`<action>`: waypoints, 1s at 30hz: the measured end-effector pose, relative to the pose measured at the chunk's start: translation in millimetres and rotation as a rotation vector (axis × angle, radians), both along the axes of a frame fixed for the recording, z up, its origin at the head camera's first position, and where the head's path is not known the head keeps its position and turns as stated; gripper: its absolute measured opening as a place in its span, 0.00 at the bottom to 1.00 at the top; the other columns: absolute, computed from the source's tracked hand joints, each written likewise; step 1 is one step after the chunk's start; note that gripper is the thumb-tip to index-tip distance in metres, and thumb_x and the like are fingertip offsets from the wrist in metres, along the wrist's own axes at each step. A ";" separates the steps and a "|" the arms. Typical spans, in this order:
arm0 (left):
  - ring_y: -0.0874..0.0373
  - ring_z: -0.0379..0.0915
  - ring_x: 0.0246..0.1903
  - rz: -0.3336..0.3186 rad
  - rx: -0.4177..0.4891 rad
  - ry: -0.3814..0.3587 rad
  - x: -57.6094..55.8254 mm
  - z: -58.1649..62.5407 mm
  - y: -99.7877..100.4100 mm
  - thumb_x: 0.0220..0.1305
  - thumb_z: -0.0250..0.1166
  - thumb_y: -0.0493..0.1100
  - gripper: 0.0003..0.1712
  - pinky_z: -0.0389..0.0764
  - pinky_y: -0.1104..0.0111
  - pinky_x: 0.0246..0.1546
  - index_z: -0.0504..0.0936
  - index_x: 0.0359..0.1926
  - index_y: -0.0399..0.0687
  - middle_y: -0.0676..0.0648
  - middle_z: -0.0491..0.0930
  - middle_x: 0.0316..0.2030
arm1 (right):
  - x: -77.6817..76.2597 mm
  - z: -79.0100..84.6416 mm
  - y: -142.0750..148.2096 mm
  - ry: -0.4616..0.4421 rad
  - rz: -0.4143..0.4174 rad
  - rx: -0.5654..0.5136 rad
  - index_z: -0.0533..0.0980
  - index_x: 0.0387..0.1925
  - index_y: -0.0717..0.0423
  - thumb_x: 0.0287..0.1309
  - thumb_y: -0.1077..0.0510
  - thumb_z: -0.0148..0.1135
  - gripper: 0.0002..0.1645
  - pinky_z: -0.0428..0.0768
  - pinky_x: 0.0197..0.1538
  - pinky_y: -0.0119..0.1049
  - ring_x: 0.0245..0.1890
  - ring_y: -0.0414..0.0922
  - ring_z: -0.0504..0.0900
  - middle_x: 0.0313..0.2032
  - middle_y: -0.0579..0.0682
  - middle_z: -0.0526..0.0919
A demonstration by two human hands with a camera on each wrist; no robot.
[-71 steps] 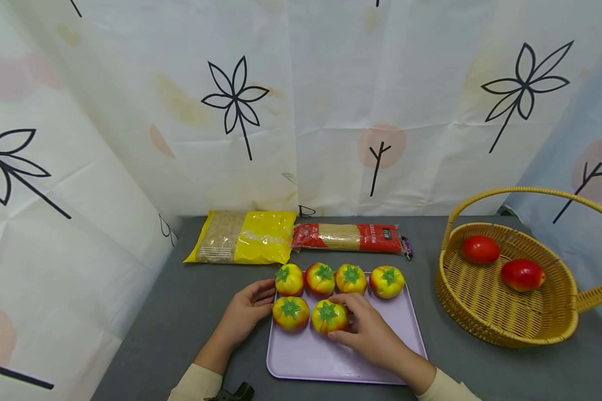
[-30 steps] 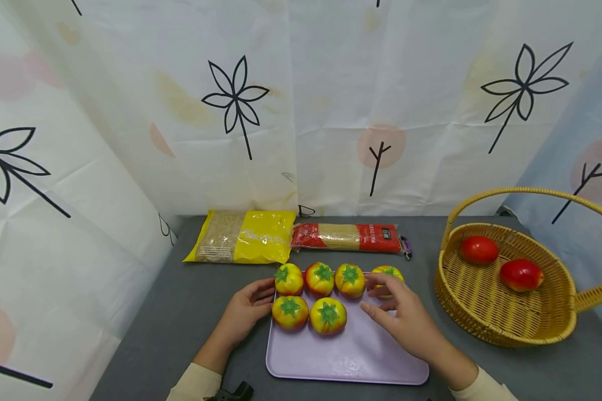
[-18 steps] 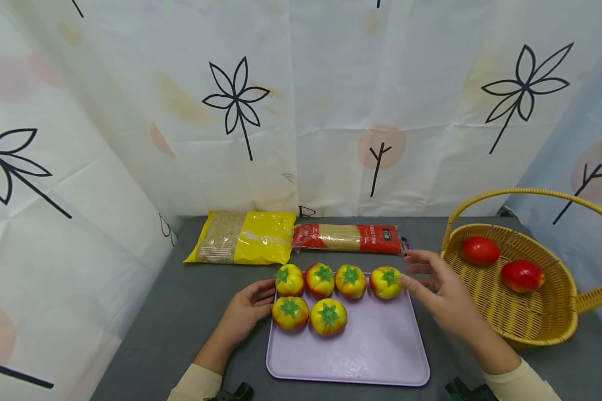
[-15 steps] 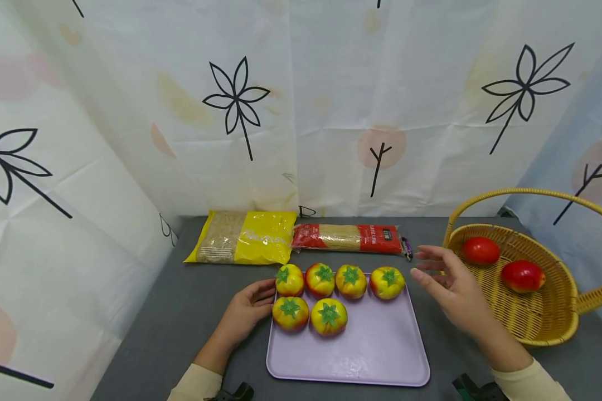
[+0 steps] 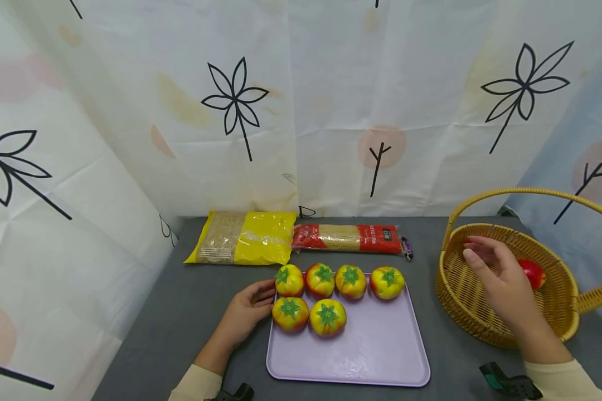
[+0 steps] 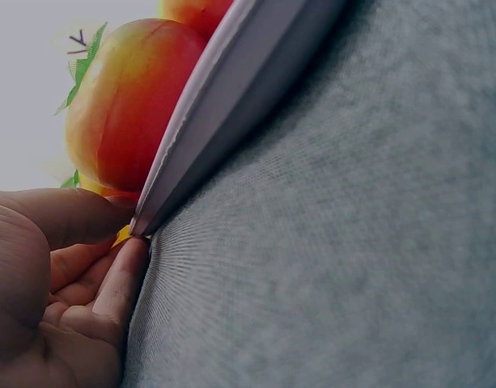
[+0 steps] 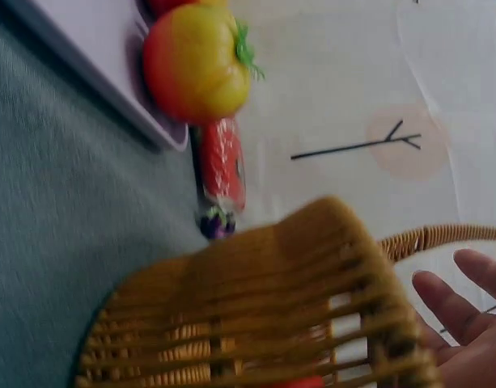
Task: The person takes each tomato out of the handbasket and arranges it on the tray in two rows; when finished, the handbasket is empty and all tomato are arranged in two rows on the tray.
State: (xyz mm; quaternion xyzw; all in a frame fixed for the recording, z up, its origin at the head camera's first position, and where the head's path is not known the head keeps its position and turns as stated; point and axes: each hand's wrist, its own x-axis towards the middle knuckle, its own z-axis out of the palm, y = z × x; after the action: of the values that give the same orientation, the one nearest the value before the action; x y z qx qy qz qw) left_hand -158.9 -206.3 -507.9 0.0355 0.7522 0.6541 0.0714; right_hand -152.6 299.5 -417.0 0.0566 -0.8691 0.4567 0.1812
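My left hand [image 5: 247, 313] holds the left rim of the lilac tray [image 5: 351, 365], thumb on top and fingers against its underside, as the left wrist view shows. Several yellow-and-red persimmon-like fruits with green leafy tops stand on this tray: a back row ending at the right with one fruit [image 5: 387, 283], and two in front, including another fruit [image 5: 328, 317]. My right hand [image 5: 504, 281] is over the wicker basket [image 5: 448, 303], fingers spread and nothing held. One red oval fruit [image 5: 533, 274] shows in the basket; the other is mostly hidden behind my hand.
Behind the tray lie a yellow bag [image 5: 266, 238] and a red packet of noodles [image 5: 338, 238], with a small purple-wrapped item [image 5: 407, 248] at its end. The basket's tall handle [image 5: 527, 190] arches over it. A patterned curtain [image 5: 331, 111] stands along the table's back.
My right hand has let go of the front-row fruit, passed the back-right one and moved right to over the basket. My left hand has stayed at the tray's rim.
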 end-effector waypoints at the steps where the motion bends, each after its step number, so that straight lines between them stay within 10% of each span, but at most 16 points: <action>1: 0.38 0.76 0.68 0.000 0.001 0.002 0.0 -0.1 -0.1 0.69 0.70 0.27 0.33 0.80 0.62 0.63 0.75 0.73 0.29 0.33 0.76 0.69 | -1.6 -0.5 4.2 -0.005 -0.012 0.002 0.66 0.75 0.66 0.84 0.55 0.56 0.29 0.69 0.48 0.16 0.54 0.32 0.69 0.62 0.54 0.73; 16: 0.39 0.76 0.68 0.000 0.005 0.001 -1.4 -2.6 -0.9 0.69 0.70 0.27 0.33 0.80 0.61 0.63 0.75 0.73 0.30 0.33 0.76 0.70 | -20.0 -13.4 45.6 -0.090 -0.194 -0.032 0.63 0.78 0.68 0.85 0.45 0.54 0.37 0.68 0.47 0.15 0.60 0.35 0.69 0.68 0.67 0.69; 22: 0.39 0.76 0.68 0.000 0.003 0.003 -1.5 -2.2 -0.6 0.69 0.70 0.27 0.33 0.80 0.61 0.64 0.75 0.73 0.30 0.33 0.76 0.70 | -18.4 -13.0 49.1 -0.121 -0.288 -0.072 0.64 0.78 0.66 0.85 0.42 0.51 0.38 0.68 0.59 0.23 0.58 0.33 0.70 0.62 0.53 0.73; 30: 0.39 0.76 0.68 -0.002 -0.001 0.011 -1.0 -2.7 -0.9 0.69 0.69 0.26 0.33 0.80 0.61 0.63 0.75 0.73 0.29 0.33 0.76 0.69 | -17.9 -5.7 43.5 -0.199 -0.550 -0.176 0.65 0.80 0.63 0.85 0.39 0.49 0.39 0.59 0.80 0.46 0.75 0.58 0.64 0.71 0.63 0.69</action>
State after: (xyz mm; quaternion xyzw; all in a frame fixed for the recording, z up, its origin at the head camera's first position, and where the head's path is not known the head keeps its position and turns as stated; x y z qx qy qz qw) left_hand -160.0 -207.2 -510.7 0.0396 0.7528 0.6535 0.0679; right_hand -170.5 343.0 -422.7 -0.2418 -0.8225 0.4672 0.2161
